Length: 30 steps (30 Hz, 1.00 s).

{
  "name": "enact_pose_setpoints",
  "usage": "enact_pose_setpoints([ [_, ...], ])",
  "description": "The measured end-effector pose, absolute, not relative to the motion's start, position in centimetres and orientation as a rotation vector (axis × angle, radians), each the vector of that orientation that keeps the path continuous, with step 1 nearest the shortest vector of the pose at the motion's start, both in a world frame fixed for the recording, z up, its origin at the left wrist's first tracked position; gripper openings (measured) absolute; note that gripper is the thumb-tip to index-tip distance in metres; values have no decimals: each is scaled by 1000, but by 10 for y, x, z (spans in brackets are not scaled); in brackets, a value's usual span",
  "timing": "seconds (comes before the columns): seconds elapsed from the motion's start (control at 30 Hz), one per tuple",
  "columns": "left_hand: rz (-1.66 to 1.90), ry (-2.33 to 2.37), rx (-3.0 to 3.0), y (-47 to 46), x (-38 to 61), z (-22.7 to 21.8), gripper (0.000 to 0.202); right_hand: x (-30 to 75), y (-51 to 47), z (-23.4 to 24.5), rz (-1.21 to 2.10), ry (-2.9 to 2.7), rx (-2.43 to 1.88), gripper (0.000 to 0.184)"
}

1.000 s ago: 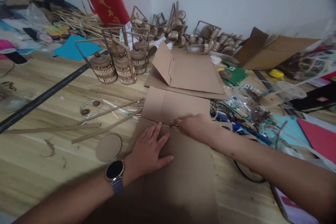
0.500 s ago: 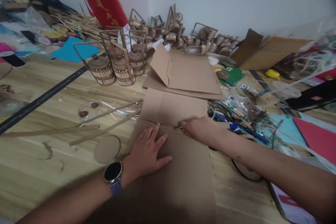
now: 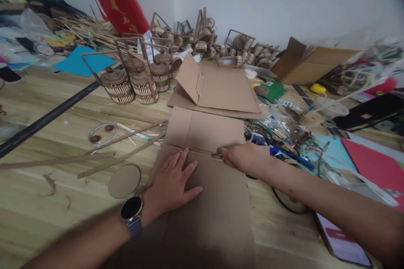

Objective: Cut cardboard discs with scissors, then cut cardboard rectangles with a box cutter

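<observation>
While the left hand (image 3: 168, 185) lies flat on the cardboard sheet (image 3: 214, 210), fingers spread and gripping nothing, the right hand (image 3: 244, 156) is closed around a slim tool (image 3: 216, 156), kind hard to tell, held at the crosswise crease. The sheet lies on the wood-grain surface (image 3: 28, 210) directly before the person, its far end near a folded cardboard piece (image 3: 227, 88). A cardboard disc (image 3: 124, 181) lies just left, lidded baskets (image 3: 145, 89) standing farther off.

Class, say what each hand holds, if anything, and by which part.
Right hand: a slim tool, gripped behind its exposed tip. Left hand: nothing, spread on cardboard.
</observation>
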<state>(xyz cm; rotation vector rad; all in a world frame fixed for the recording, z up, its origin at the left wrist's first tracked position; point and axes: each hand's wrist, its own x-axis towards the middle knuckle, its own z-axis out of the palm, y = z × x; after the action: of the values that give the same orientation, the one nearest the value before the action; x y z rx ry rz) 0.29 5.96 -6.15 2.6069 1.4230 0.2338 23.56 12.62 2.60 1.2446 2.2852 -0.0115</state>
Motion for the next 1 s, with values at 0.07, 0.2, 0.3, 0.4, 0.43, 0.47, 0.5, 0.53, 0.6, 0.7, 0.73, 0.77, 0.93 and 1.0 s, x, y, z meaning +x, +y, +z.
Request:
enact_pose_setpoints([
  [0.07, 230, 1423, 2613, 60, 3, -62, 66, 240, 126, 24, -10, 2287, 1250, 25],
  [0.2, 217, 1419, 2627, 60, 4, -61, 67, 244, 126, 23, -7, 2277, 1253, 25],
  [0.3, 205, 1413, 2641, 60, 4, -59, 66, 242, 126, 27, -17, 2269, 1235, 28],
  [0.4, 185, 1416, 2656, 60, 2, -57, 66, 236, 124, 32, -32, 2261, 1225, 29],
  [0.43, 176, 1418, 2661, 60, 0, -56, 66, 234, 123, 33, -36, 2260, 1227, 29],
  [0.47, 165, 1418, 2666, 60, -2, -56, 66, 233, 122, 33, -39, 2259, 1232, 29],
  [0.5, 154, 1418, 2672, 59, -3, -55, 66, 231, 121, 34, -40, 2259, 1237, 28],
  [0.53, 143, 1416, 2678, 59, -5, -54, 66, 230, 119, 34, -38, 2259, 1244, 28],
  [0.6, 121, 1410, 2689, 56, -8, -53, 67, 228, 115, 33, -32, 2259, 1253, 29],
  [0.7, 100, 1406, 2700, 49, -9, -51, 67, 226, 108, 32, -25, 2261, 1252, 29],
  [0.73, 98, 1410, 2701, 48, -8, -50, 68, 225, 106, 32, -19, 2258, 1255, 29],
  [0.77, 99, 1415, 2700, 47, -6, -50, 68, 224, 105, 32, -12, 2254, 1260, 30],
  [0.93, 141, 1327, 2728, 55, 12, -54, 73, 220, 103, 32, 13, 2242, 1268, 32],
  [1.0, 163, 1235, 2751, 60, 20, -57, 74, 220, 104, 33, 9, 2248, 1253, 32],
])
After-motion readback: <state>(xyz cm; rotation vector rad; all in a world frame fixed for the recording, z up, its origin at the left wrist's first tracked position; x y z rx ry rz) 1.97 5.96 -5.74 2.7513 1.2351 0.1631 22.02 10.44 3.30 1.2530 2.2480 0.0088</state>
